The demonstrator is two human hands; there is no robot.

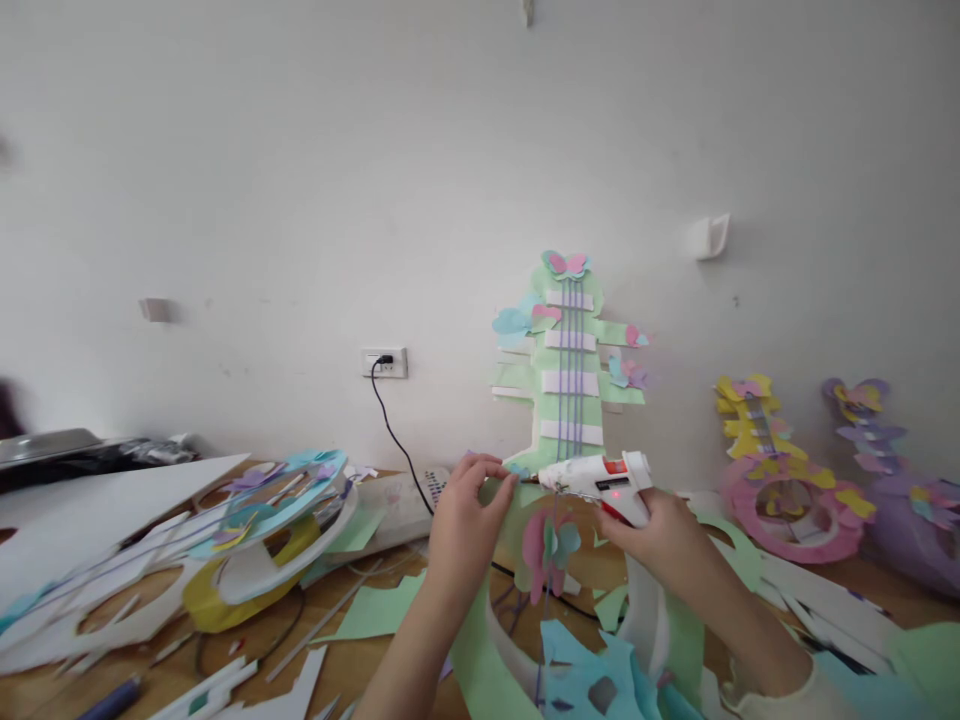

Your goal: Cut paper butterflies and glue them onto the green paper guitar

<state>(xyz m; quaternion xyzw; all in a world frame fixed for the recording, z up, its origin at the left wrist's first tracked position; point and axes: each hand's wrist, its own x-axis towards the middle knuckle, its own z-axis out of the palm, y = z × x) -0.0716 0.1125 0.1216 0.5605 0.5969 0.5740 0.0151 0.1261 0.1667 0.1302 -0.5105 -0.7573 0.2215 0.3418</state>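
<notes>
A green paper guitar (568,370) stands upright before me, its neck set with white strips, purple strings and pastel butterflies. My left hand (466,512) pinches a small blue paper piece (517,470) against the guitar's left side, low on the neck. My right hand (660,538) grips a white hot glue gun (600,477), nozzle pointing left toward that spot, a red light lit on its side. A pink and green paper flower (550,545) sits on the guitar body below.
Finished paper guitars lie at the left (255,520) and lean on the wall at the right, yellow-pink (780,470) and purple (900,480). A black cable (394,430) runs from a wall socket (384,361). Paper scraps cover the wooden table (360,660).
</notes>
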